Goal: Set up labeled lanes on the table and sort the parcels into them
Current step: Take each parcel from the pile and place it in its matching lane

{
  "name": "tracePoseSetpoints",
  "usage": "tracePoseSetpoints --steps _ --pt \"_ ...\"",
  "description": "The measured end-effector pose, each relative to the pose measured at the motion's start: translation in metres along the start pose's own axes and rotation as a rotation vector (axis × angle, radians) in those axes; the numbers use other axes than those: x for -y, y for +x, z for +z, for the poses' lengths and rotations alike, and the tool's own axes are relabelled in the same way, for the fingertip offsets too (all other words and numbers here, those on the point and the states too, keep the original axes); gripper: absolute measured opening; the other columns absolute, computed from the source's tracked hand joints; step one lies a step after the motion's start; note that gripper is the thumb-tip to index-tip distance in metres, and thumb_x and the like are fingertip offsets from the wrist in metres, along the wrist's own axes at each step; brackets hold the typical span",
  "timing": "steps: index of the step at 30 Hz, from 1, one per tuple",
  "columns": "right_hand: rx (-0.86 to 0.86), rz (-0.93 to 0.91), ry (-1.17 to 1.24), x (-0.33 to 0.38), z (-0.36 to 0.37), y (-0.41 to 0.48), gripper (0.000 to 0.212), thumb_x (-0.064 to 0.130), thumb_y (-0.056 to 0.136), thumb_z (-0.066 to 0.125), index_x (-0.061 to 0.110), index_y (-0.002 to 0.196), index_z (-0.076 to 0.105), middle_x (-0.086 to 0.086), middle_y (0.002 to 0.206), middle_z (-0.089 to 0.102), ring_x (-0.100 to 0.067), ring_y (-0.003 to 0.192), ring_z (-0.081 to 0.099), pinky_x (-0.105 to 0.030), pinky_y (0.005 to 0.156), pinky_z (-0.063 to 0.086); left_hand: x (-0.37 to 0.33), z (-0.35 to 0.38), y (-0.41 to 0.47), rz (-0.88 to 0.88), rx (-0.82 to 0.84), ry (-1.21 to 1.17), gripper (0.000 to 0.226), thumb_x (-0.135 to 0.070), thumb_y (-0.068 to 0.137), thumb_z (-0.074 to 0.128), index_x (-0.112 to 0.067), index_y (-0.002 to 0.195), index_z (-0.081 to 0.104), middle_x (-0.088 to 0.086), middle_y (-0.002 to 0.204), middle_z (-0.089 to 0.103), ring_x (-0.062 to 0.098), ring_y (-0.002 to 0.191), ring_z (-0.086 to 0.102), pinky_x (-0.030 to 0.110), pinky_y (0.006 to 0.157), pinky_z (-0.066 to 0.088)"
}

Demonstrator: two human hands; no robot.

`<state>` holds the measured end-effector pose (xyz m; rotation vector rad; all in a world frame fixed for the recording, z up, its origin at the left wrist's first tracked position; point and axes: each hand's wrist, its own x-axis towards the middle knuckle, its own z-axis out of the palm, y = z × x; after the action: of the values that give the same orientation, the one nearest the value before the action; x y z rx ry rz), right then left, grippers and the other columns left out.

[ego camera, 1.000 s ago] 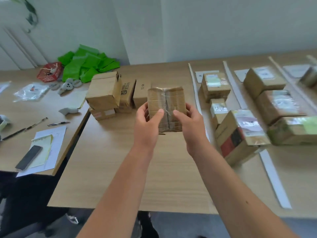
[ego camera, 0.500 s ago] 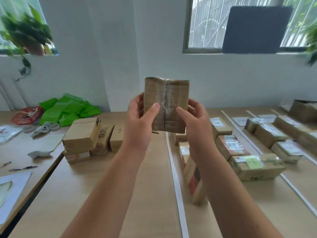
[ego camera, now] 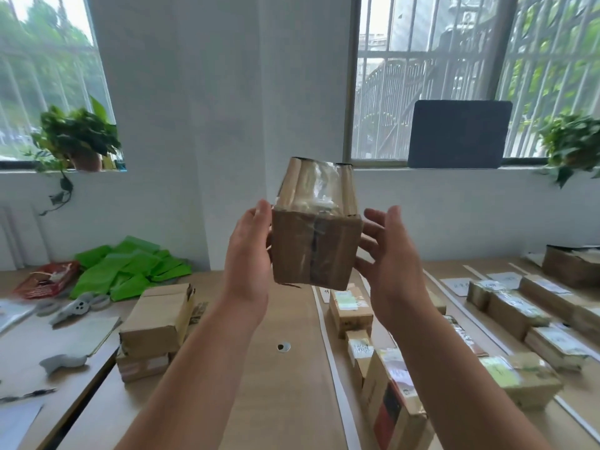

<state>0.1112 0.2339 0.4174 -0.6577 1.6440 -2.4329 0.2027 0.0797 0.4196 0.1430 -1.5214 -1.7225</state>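
I hold a brown cardboard parcel (ego camera: 313, 251) in the air at face height, over the table (ego camera: 279, 401). It is wrapped in clear tape, and its taped upper face tilts away from me. My left hand (ego camera: 248, 254) grips its left side with the fingers behind it. My right hand (ego camera: 388, 261) holds the right side with spread fingers. White strips (ego camera: 329, 349) mark lanes on the right half of the table, with paper labels (ego camera: 456, 282) at their far ends. Several sorted parcels (ego camera: 349, 311) lie in those lanes.
A stack of unsorted boxes (ego camera: 159, 323) stands at left near the gap to a second table. Green bags (ego camera: 130, 271), a red basket (ego camera: 45, 279), scissors (ego camera: 78, 305) and a pen (ego camera: 29, 395) lie there. More parcels (ego camera: 516, 311) fill the right lanes.
The parcel has been lifted higher and tipped back, so another taped face shows. My thumbs have come off its front. The view has swung upward to the windows.
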Motion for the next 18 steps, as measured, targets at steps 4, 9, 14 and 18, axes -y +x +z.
tracePoseSetpoints --steps 4,9,14,18 --pt "0.008 0.009 -0.053 0.001 0.009 0.004 0.054 0.057 0.111 0.033 0.022 0.137 0.064 -0.007 0.125 0.072 -0.020 0.120 0.068 -0.047 0.111 0.053 -0.001 -0.004 0.003 -0.033 0.025 0.047 0.055 -0.067 0.105 0.042 -0.027 0.127 0.074 0.004 0.120 0.078 0.018 0.111 0.071 0.039 0.088 0.051" --pt "0.004 0.028 -0.098 -0.002 0.010 0.009 0.050 0.051 0.111 0.040 0.016 0.121 0.074 -0.004 0.114 0.079 -0.023 0.117 0.070 -0.045 0.105 0.056 0.004 -0.008 0.009 -0.055 0.031 0.074 0.070 -0.084 0.090 0.051 -0.023 0.113 0.074 -0.003 0.120 0.076 0.018 0.117 0.067 0.050 0.104 0.049" --pt "-0.003 -0.038 -0.226 -0.005 0.009 0.009 0.039 0.045 0.112 0.042 0.026 0.106 0.076 0.012 0.103 0.080 -0.014 0.108 0.071 -0.037 0.095 0.056 0.012 -0.009 0.015 -0.062 -0.007 -0.007 0.056 -0.062 0.098 0.051 -0.012 0.114 0.071 0.005 0.118 0.076 0.023 0.108 0.070 0.043 0.098 0.048" --pt "-0.005 -0.036 -0.237 -0.007 0.010 0.012 0.038 0.048 0.112 0.040 0.023 0.115 0.069 0.006 0.111 0.074 -0.016 0.104 0.072 -0.025 0.074 0.058 0.012 -0.007 0.017 -0.047 -0.006 -0.012 0.055 -0.060 0.102 0.049 -0.013 0.120 0.071 0.003 0.120 0.077 0.024 0.112 0.070 0.049 0.106 0.049"
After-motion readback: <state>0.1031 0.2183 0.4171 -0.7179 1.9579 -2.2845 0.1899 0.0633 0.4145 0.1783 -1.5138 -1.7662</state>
